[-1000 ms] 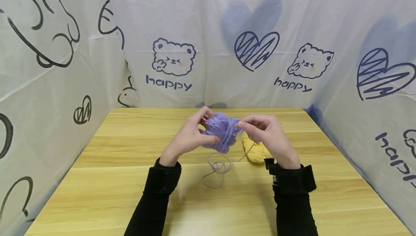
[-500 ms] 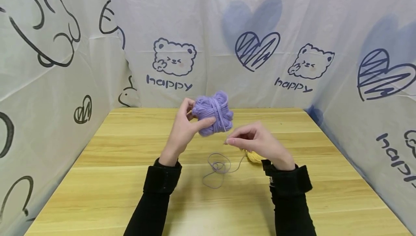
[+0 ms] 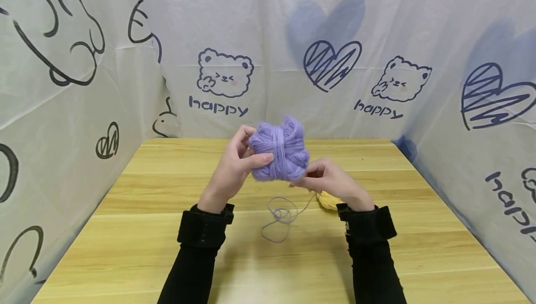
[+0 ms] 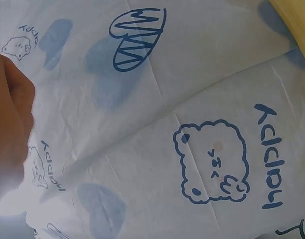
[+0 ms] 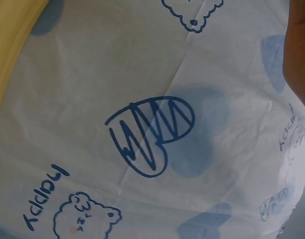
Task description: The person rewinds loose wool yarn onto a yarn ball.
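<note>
My left hand (image 3: pixel 228 169) grips a bundle of purple yarn (image 3: pixel 279 148) from its left side, thumb across the front, holding it up over the table. Wound strands wrap the bundle's middle. At the bundle's lower right, my right hand (image 3: pixel 335 180) pinches a thin purple yarn strand (image 3: pixel 307 204); its fingertips are partly hidden behind the bundle. From there the strand runs down to a loose tangle of loops (image 3: pixel 282 214) on the wood. In the left wrist view only part of the left hand (image 4: pixel 10 119) shows, and in the right wrist view an edge of the right hand (image 5: pixel 299 55).
A yellow yarn ball (image 3: pixel 328 200) lies on the wooden table (image 3: pixel 167 248), partly covered by the right hand. White cloth (image 3: pixel 276 24) printed with bears and hearts hangs behind the table and along both sides.
The purple bundle has been raised and turned to show its wrapped middle. My right hand has come down and left from the bundle's right side to its lower right corner.
</note>
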Demonstrator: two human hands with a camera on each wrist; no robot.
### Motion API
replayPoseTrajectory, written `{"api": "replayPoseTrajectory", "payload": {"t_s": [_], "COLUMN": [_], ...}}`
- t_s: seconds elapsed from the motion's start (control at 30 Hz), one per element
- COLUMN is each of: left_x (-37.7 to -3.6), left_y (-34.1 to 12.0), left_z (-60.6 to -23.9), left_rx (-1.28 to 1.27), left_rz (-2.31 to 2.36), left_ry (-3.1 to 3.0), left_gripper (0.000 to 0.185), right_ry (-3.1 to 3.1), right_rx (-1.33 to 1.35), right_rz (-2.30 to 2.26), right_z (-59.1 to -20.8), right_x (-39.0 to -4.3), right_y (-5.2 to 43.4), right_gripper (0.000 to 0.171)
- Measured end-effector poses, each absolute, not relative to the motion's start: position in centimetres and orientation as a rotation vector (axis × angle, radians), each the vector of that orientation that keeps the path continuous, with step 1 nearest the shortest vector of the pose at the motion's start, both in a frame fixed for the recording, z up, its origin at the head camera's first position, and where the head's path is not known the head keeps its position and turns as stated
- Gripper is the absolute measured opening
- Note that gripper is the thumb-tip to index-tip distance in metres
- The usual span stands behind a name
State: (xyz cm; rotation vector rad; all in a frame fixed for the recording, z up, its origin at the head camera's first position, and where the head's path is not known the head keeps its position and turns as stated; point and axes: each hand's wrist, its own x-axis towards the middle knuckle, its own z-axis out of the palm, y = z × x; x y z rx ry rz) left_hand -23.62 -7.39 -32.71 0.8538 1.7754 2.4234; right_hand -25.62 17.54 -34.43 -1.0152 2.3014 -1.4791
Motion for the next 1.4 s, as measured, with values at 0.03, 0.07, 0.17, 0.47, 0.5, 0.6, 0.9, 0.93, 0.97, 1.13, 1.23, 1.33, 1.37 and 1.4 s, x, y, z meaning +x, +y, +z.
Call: {"api": "replayPoseTrajectory", "payload": {"t_s": [0.03, 0.07, 0.17, 0.47, 0.5, 0.6, 0.9, 0.93, 0.97, 1.13, 1.23, 1.33, 1.37, 1.4], "left_x": [-23.5, -23.5, -23.4, -23.5, -23.6, -23.9, -24.2, -24.3, -24.3, -24.4, -24.4, -24.3, -24.3, -24.3], "left_y": [-7.4, -7.5, -7.5, -7.4, -7.4, -7.2, -6.6, -6.6, -6.5, -6.4, -6.5, -6.5, -6.5, -6.6], "left_z": [-32.7, -32.7, -32.6, -33.4, -33.5, -33.8, -34.0, -34.0, -33.9, -33.7, -33.6, -33.5, -33.4, -33.4], "left_rx": [0.88, 0.906, 0.998, 1.231, 1.236, 1.224, 1.004, 0.967, 0.929, 0.738, 0.67, 0.623, 0.614, 0.609], "left_rz": [2.388, 2.351, 2.221, 1.689, 1.645, 1.537, 1.522, 1.548, 1.58, 1.816, 1.99, 2.18, 2.24, 2.294], "left_ry": [1.765, 1.759, 1.747, 2.02, 2.057, 2.18, 2.575, 2.61, 2.64, 2.665, 2.609, 2.5, 2.456, 2.409], "left_gripper": [0.043, 0.047, 0.063, 0.061, 0.059, 0.056, 0.055, 0.055, 0.055, 0.057, 0.057, 0.055, 0.055, 0.054], "right_ry": [2.292, 2.28, 2.246, 2.116, 2.105, 2.063, 2.112, 2.127, 2.143, 2.252, 2.286, 2.301, 2.303, 2.302], "right_rx": [-0.975, -0.946, -0.874, -0.841, -0.848, -0.871, -0.893, -0.903, -0.923, -0.951, -0.983, -1.031, -1.048, -1.048], "right_rz": [-1.49, -1.5, -1.549, -1.853, -1.897, -1.981, -1.975, -1.961, -1.943, -1.816, -1.725, -1.623, -1.594, -1.571], "right_z": [-34.5, -34.6, -34.7, -34.7, -34.6, -34.3, -33.0, -32.9, -32.8, -32.6, -32.6, -32.8, -32.9, -33.0], "right_x": [-25.7, -25.8, -26.0, -26.4, -26.4, -26.0, -23.9, -23.7, -23.5, -23.0, -23.0, -23.2, -23.3, -23.4], "right_y": [17.8, 18.0, 18.5, 18.4, 18.4, 18.3, 17.4, 17.3, 17.2, 16.9, 16.8, 16.7, 16.7, 16.6], "right_gripper": [0.014, 0.012, 0.013, 0.027, 0.027, 0.022, 0.022, 0.022, 0.021, 0.019, 0.018, 0.017, 0.017, 0.017]}}
